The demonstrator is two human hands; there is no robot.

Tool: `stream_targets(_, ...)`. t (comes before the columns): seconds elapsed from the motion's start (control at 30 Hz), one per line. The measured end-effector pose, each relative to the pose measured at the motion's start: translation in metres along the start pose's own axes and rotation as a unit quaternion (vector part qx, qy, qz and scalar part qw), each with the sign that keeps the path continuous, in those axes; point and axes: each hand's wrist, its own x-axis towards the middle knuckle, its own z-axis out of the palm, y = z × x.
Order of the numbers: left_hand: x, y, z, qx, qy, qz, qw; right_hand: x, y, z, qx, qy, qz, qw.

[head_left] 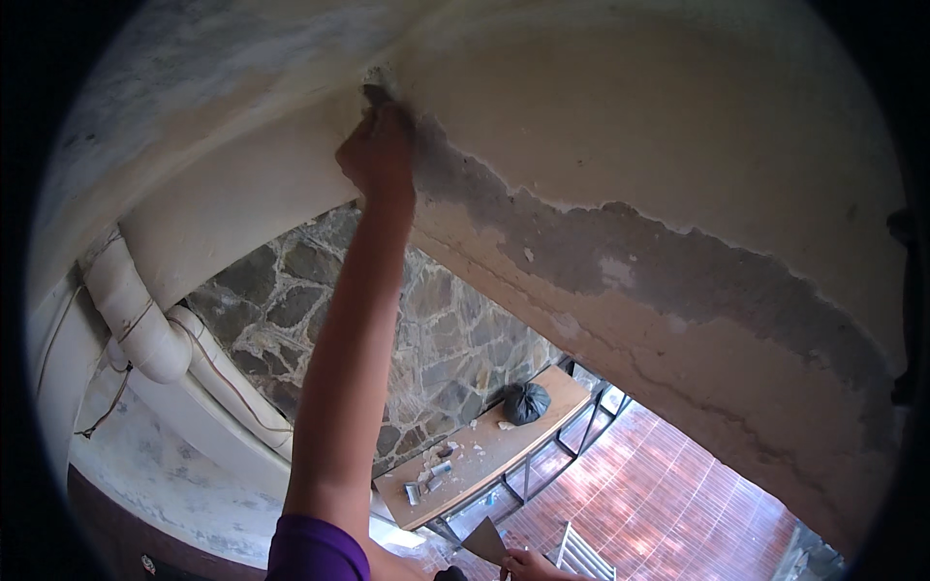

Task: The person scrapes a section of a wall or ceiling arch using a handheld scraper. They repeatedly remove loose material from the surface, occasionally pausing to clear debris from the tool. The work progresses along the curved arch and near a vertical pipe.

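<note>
My left arm in a purple sleeve reaches far up to the corner where wall and beam meet. There my left hand (380, 150) is closed, its fingers blurred, with a small dark shape at their tips that I cannot make out. It is at the upper end of a rough grey strip (581, 237) of exposed plaster running along the beige beam (678, 126). Low in the picture, my right hand (533, 565) grips a putty knife (485, 542), its broad flat blade tilted up to the left; the handle is mostly hidden.
Below, a wooden board (465, 474) on a black metal frame bears flakes, debris and a black plastic bag (526, 404). White pipes (140, 305) with loose wires run at left, beside a stone wall (446, 320). A ladder-like slatted object (584, 554) stands over the red tiled floor (668, 484).
</note>
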Motion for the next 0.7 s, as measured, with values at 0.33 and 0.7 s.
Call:
stream_targets(0.33,0.032,-0.023,0.002,0.252,-0.065,0.028,0.965,0.016,0.024,-0.003,-0.008,-0.011,-0.012,1.000)
stream_targets(0.7,0.076,-0.060,-0.004,0.126,-0.088,-0.121,0.981,0.033,0.049,-0.019,0.056,-0.015,0.034,0.998)
